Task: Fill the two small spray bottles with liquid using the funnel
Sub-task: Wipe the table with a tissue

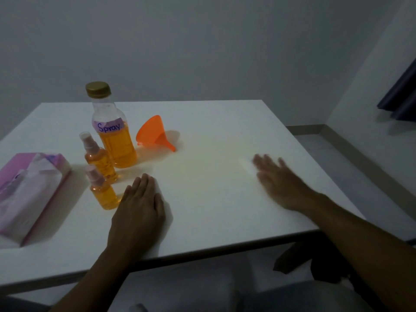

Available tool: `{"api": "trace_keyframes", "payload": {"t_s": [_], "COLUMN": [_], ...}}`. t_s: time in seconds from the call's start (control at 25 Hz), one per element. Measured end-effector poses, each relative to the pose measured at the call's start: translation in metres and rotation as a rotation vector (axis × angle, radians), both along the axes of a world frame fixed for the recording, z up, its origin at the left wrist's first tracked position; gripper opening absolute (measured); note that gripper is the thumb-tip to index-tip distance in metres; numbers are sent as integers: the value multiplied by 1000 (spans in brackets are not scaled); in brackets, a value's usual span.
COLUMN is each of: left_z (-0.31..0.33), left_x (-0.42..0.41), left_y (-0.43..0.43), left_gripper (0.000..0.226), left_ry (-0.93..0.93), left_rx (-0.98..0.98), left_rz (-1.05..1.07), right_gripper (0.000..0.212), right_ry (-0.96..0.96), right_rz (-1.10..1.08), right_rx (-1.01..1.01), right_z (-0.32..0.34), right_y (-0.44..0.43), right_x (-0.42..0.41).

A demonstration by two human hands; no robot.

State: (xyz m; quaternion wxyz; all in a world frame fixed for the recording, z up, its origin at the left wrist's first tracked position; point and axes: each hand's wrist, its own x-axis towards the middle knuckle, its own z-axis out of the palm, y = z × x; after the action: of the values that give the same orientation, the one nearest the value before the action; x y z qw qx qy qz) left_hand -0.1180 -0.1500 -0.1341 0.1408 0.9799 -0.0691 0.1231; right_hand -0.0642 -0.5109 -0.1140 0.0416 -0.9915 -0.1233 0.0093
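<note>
Purple "Spray" label on gold-capped bottle (112,129) of orange liquid

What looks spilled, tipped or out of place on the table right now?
No spill shows. The orange funnel lies on its side behind the bottles rather than in a neck. Both small spray bottles stand upright, capped and holding orange liquid. The big bottle is capped too.

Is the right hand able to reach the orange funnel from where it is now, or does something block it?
Probably yes. The right hand is open over bare table, and the funnel lies on its side, spout toward that hand. The bottles stand on the funnel's other side, so nothing blocks the path.
</note>
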Motion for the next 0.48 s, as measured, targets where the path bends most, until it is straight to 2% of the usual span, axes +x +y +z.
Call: {"api": "trace_keyframes", "payload": {"t_s": [0.08, 0.16, 0.2, 0.28, 0.36, 0.48], "left_z": [-1, -1, -1, -1, 1, 2], "left_x": [1, 2, 2, 2, 2, 1], "left_y": [-1, -2, -2, -1, 1, 2], "left_gripper": [61, 60, 61, 62, 64, 65], "left_ry": [7, 8, 6, 10, 35, 35], "left_rx": [12, 27, 33, 24, 5, 2], "left_rz": [4, 8, 6, -6, -15, -38], "right_gripper": [56, 57, 59, 67, 59, 56], "right_ry": [40, -15, -38, -64, -3, 3], "right_rz": [-318, -445, -387, -44, 281, 497], "right_rx": [46, 51, 51, 135, 165, 168], "right_z": [6, 4, 1, -7, -12, -4], "right_y": [-30, 0, 31, 100, 143, 119], "right_x": [17, 30, 31, 15, -20, -42]}}
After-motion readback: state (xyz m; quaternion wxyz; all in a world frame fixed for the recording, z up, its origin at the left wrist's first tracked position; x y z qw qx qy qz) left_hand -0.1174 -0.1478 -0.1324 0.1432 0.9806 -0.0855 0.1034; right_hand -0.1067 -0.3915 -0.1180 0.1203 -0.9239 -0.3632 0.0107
